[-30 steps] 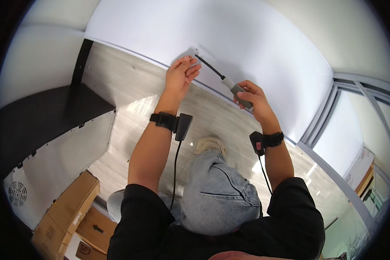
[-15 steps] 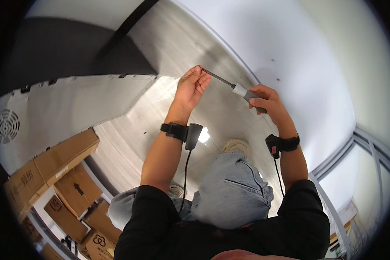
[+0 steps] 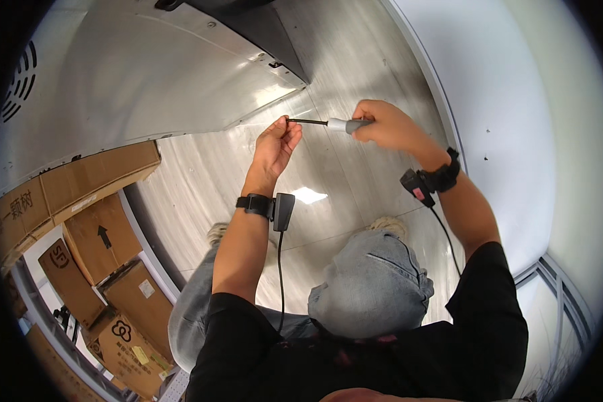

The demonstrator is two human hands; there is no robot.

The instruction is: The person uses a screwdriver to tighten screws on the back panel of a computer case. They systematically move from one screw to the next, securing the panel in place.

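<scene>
A screwdriver with a light and dark grey handle lies nearly level in front of me, its thin dark shaft pointing left. My right hand is closed around the rear of the handle. At the other end, the thumb and fingers of my left hand pinch the shaft's tip; whether a small part is also between them I cannot make out. Both hands are in the air over the floor. A black strap with a small cabled device sits on my left wrist, and a similar device is on the right one.
A large metal cabinet panel with a round vent stands at the upper left. Cardboard boxes are stacked on a rack at the left. A tall white panel borders the right side. Light-coloured flooring lies beneath my hands.
My view has turned, and the metal cabinet fills more of the upper left. The screwdriver has gone from slanting down to the right to nearly level. Both hands keep hold of it.
</scene>
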